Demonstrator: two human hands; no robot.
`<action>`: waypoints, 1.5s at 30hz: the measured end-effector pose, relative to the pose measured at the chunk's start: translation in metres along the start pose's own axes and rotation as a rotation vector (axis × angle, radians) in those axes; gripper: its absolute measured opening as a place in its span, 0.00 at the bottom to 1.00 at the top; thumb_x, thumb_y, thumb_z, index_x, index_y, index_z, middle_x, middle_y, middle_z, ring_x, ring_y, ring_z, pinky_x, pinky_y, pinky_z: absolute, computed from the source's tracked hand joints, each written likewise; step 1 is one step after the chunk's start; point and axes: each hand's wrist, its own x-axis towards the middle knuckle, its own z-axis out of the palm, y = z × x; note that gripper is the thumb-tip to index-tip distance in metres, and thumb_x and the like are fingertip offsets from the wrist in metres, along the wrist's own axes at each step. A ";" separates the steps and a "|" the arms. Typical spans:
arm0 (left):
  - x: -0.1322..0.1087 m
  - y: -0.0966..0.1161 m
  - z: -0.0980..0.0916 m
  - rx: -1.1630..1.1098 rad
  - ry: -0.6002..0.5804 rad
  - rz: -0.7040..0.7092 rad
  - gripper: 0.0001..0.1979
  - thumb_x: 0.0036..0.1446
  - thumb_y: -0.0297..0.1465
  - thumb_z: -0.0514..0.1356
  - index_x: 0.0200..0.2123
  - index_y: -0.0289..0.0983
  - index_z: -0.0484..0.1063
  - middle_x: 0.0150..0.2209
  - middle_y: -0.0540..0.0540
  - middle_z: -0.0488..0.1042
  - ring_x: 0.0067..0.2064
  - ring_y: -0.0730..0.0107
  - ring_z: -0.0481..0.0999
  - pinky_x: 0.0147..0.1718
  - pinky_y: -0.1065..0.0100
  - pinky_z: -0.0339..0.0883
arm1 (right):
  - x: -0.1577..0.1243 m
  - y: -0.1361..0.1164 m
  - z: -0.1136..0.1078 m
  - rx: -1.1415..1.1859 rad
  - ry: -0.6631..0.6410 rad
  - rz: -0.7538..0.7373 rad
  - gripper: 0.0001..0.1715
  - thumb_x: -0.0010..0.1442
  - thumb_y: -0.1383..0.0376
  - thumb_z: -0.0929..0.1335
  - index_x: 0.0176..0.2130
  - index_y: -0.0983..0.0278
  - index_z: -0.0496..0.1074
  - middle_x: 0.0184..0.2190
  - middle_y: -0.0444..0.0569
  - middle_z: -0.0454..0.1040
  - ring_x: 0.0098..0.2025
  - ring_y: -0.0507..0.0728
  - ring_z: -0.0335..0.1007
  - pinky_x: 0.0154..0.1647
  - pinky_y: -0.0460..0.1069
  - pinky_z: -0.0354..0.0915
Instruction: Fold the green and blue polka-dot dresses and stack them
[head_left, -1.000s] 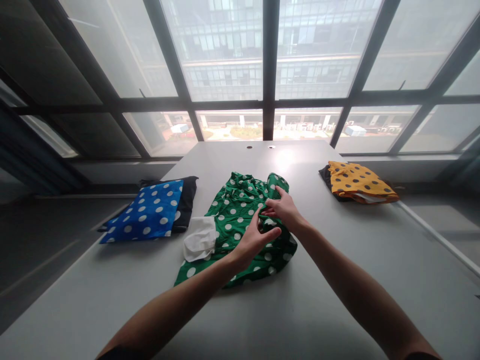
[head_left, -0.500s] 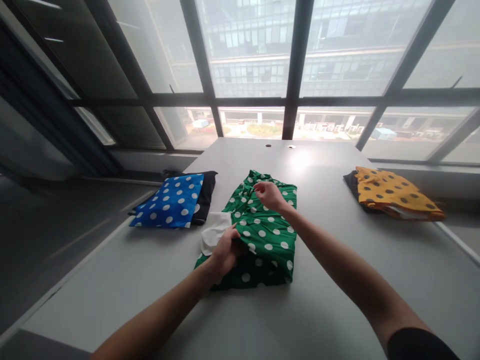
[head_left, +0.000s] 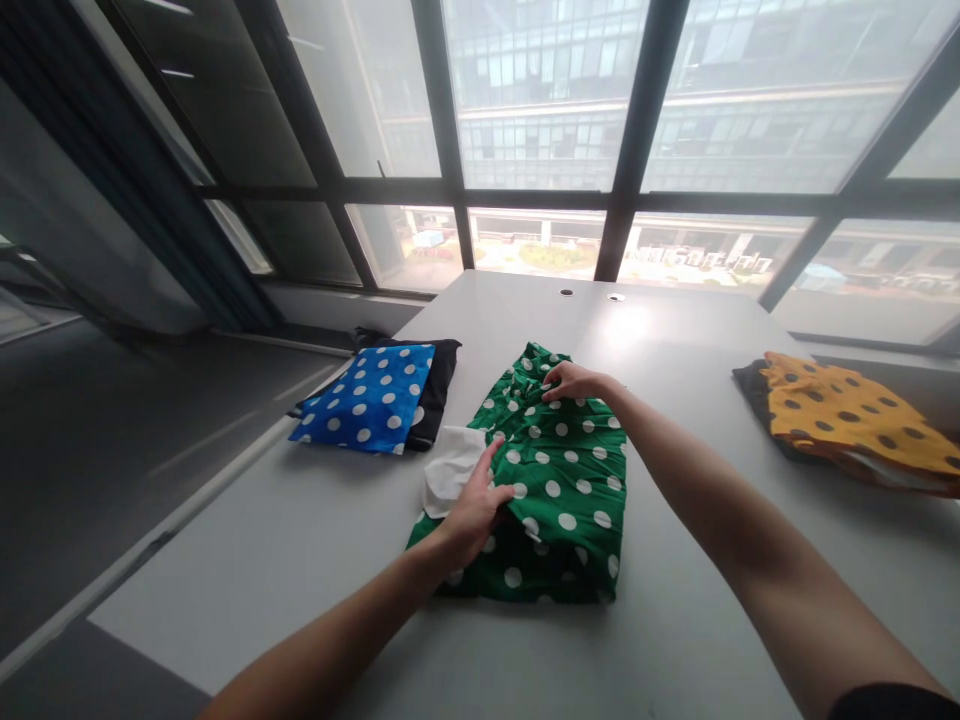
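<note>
"Your left hand (head_left: 474,508) is spread on the green, white-dotted cloth (head_left: 561,458) lying on the smooth white table (head_left: 682,620). Is your right hand (head_left: 573,381) pinching it?"

"I can't tell; it curls against the gathered part. You'd likely find the cloth light, soft, perhaps slippery: grip its side edges, well apart."

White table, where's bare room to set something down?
The table is bare between green cloth and yellow pile, past the right forearm, and toward the windows. Crowded: around the left hand and right hand, and the slim gap between blue-and-black pile and green.
</note>
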 end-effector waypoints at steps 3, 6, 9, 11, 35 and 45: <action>-0.002 0.010 -0.001 0.013 -0.025 0.048 0.47 0.55 0.29 0.69 0.73 0.54 0.53 0.68 0.43 0.67 0.54 0.54 0.79 0.48 0.58 0.78 | 0.006 -0.003 -0.008 0.048 -0.001 -0.045 0.17 0.53 0.57 0.77 0.41 0.65 0.81 0.38 0.48 0.81 0.40 0.58 0.75 0.45 0.51 0.70; -0.004 0.026 -0.007 -0.026 0.008 0.114 0.44 0.54 0.27 0.68 0.72 0.52 0.57 0.64 0.44 0.71 0.49 0.59 0.81 0.42 0.63 0.79 | 0.013 -0.014 -0.013 0.107 0.091 -0.070 0.21 0.57 0.54 0.74 0.44 0.65 0.79 0.41 0.49 0.80 0.41 0.58 0.74 0.44 0.50 0.69; -0.004 0.045 -0.018 -0.042 0.091 0.136 0.41 0.52 0.23 0.65 0.69 0.45 0.61 0.59 0.42 0.75 0.43 0.63 0.81 0.36 0.68 0.77 | 0.023 -0.032 -0.009 0.115 0.212 -0.048 0.19 0.57 0.54 0.74 0.44 0.65 0.79 0.40 0.50 0.80 0.39 0.57 0.73 0.43 0.50 0.68; -0.002 0.053 -0.029 -0.018 0.140 0.136 0.40 0.51 0.22 0.64 0.68 0.42 0.62 0.55 0.40 0.77 0.39 0.65 0.80 0.33 0.69 0.76 | 0.031 -0.044 0.000 0.076 0.269 -0.017 0.17 0.57 0.57 0.74 0.43 0.64 0.78 0.41 0.50 0.81 0.41 0.58 0.73 0.48 0.52 0.68; 0.020 -0.008 -0.038 1.360 0.005 0.697 0.32 0.68 0.36 0.58 0.72 0.40 0.60 0.74 0.38 0.55 0.76 0.47 0.49 0.73 0.42 0.42 | 0.005 -0.061 0.096 -0.436 0.011 -0.390 0.26 0.72 0.61 0.63 0.65 0.64 0.71 0.70 0.58 0.63 0.73 0.67 0.52 0.73 0.65 0.47; 0.028 -0.035 -0.051 1.796 0.036 0.669 0.32 0.72 0.46 0.54 0.75 0.46 0.55 0.77 0.41 0.47 0.77 0.44 0.44 0.72 0.40 0.46 | 0.018 -0.022 0.104 -0.422 0.059 -0.221 0.36 0.75 0.48 0.57 0.73 0.61 0.60 0.75 0.55 0.51 0.77 0.65 0.43 0.76 0.66 0.41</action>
